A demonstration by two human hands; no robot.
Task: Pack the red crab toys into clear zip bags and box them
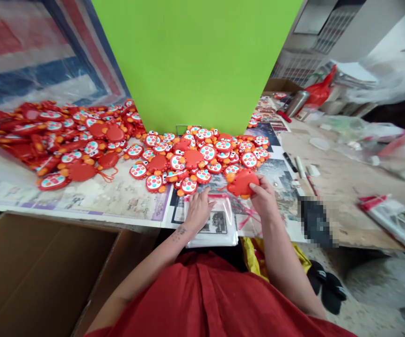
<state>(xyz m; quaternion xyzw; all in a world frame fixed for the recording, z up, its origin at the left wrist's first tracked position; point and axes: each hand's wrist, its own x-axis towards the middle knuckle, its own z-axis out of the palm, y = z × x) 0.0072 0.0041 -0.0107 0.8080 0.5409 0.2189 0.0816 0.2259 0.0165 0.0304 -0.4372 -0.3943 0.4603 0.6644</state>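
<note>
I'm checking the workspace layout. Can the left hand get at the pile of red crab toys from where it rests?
Probably yes. The left hand lies on the clear bags, and the nearest crab toys sit just beyond its fingertips with nothing between. The right hand holds one toy off to the side.

The red crab-shaped toy [242, 182] I hold is turned plain back up, orange claws poking from its edge, at one o'clock from the clear zip bags [212, 220], which lie flat in a stack at the table's near edge.

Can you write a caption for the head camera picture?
Right hand holds a red toy; left hand rests on plastic bags.
</note>
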